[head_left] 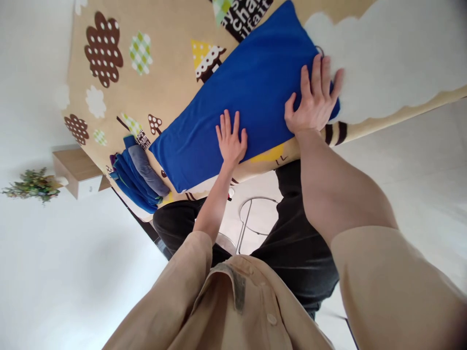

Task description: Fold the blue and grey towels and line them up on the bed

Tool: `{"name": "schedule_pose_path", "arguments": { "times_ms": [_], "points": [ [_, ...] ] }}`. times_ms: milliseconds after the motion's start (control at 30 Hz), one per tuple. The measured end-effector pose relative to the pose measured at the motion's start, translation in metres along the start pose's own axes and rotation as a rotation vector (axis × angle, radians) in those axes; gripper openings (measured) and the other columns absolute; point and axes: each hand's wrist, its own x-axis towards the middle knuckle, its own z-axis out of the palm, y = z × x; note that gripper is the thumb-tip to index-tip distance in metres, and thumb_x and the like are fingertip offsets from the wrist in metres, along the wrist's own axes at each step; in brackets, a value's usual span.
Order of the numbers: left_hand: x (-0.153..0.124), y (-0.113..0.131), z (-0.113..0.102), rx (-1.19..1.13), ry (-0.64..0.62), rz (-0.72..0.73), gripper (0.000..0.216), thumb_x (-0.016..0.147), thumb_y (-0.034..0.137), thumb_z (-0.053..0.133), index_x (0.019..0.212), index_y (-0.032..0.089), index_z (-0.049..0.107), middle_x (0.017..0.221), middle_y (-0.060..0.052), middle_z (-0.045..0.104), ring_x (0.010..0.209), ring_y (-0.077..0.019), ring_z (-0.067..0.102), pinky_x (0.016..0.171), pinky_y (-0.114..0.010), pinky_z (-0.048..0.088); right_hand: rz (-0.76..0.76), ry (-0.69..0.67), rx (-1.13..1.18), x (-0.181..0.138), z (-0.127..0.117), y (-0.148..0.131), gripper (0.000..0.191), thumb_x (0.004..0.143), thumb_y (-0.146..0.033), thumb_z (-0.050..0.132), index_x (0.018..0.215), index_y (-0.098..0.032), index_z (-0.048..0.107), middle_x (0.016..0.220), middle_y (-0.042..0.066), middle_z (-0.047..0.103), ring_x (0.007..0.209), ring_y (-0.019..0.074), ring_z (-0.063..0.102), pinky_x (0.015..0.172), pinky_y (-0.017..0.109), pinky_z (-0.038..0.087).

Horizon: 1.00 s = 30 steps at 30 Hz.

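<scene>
A smooth blue garment, folded into a long strip, lies flat and slanted across a patterned bedsheet. What kind of garment it is cannot be made out. A small dark loop shows at its far right edge. My left hand rests open on its near middle part, palm down with fingers stretched out. Over its right end my right hand lies spread, fingertips close to the edge. Neither hand grips the fabric.
A stack of rolled or folded blue and grey clothes lies on the sheet's left side. Beyond it stand a wooden bedside cabinet and a leafy plant. A round metal stand is on the floor between my legs.
</scene>
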Motion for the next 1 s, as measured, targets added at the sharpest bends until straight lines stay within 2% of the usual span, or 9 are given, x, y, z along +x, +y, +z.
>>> {"name": "schedule_pose_path", "arguments": {
  "times_ms": [133,267,367,467,567,667,833,1000],
  "points": [
    [-0.031,-0.056,-0.030,0.071,-0.016,-0.100,0.063,0.110,0.040,0.030,0.168,0.017,0.036,0.179,-0.006,0.012,0.167,-0.0227,0.001,0.136,-0.051,0.002,-0.092,0.068,-0.015,-0.001,0.004,0.005,0.066,0.106,-0.042,0.024,0.169,-0.019,0.021,0.180,0.001,0.008,0.166,0.0193,-0.001,0.131,0.061,-0.009],
    [-0.067,-0.111,-0.058,0.148,-0.049,-0.183,0.063,0.109,0.036,0.029,0.168,0.015,0.036,0.178,-0.009,0.018,0.166,-0.0202,0.005,0.136,-0.049,0.005,-0.111,0.100,-0.056,-0.002,0.008,0.008,0.065,0.108,-0.042,0.025,0.169,-0.019,0.023,0.179,0.004,0.011,0.167,0.0200,0.001,0.132,0.059,-0.004],
    [-0.090,-0.145,-0.074,0.208,0.005,-0.331,0.064,0.108,0.035,0.030,0.169,0.018,0.033,0.178,-0.009,0.017,0.166,-0.0174,0.006,0.136,-0.046,0.007,-0.109,0.104,-0.075,-0.001,0.008,0.008,0.065,0.109,-0.042,0.024,0.170,-0.019,0.023,0.179,0.004,0.011,0.167,0.0197,0.001,0.132,0.059,-0.004],
    [-0.108,-0.174,-0.084,0.208,0.078,-0.478,0.065,0.106,0.033,0.030,0.169,0.015,0.031,0.178,-0.014,0.016,0.166,-0.0207,0.006,0.135,-0.052,0.008,-0.107,0.103,-0.097,-0.001,0.008,0.008,0.065,0.109,-0.043,0.023,0.170,-0.020,0.022,0.179,0.004,0.011,0.167,0.0188,0.000,0.132,0.057,-0.004],
    [-0.120,-0.201,-0.092,0.188,0.149,-0.617,0.069,0.104,0.034,0.033,0.168,0.007,0.030,0.176,-0.022,0.015,0.166,-0.0269,0.008,0.131,-0.061,0.009,-0.104,0.104,-0.125,-0.001,0.008,0.008,0.065,0.109,-0.043,0.022,0.170,-0.020,0.022,0.179,0.004,0.011,0.167,0.0184,0.001,0.133,0.057,-0.002],
    [-0.128,-0.227,-0.100,0.180,0.198,-0.699,0.072,0.103,0.037,0.034,0.167,0.004,0.029,0.175,-0.026,0.015,0.165,-0.0286,0.008,0.130,-0.062,0.011,-0.115,0.134,-0.140,-0.001,0.009,0.010,0.065,0.110,-0.044,0.021,0.170,-0.021,0.023,0.179,0.004,0.014,0.167,0.0180,0.003,0.134,0.055,-0.001],
    [-0.139,-0.261,-0.106,0.186,0.181,-0.655,0.073,0.105,0.038,0.027,0.168,0.002,0.025,0.175,-0.026,0.014,0.166,-0.0274,0.009,0.132,-0.058,0.010,-0.131,0.181,-0.202,-0.001,0.013,0.012,0.064,0.111,-0.044,0.021,0.170,-0.020,0.026,0.178,0.006,0.021,0.166,0.0187,0.010,0.135,0.052,0.003],
    [-0.146,-0.271,-0.101,0.221,0.191,-0.649,0.072,0.104,0.035,0.023,0.170,0.006,0.024,0.178,-0.018,0.014,0.166,-0.0215,0.007,0.135,-0.049,0.009,-0.161,0.225,-0.234,0.001,0.015,0.016,0.065,0.109,-0.042,0.028,0.168,-0.016,0.034,0.175,0.010,0.027,0.166,0.0253,0.017,0.134,0.054,0.010]
  ]
}}
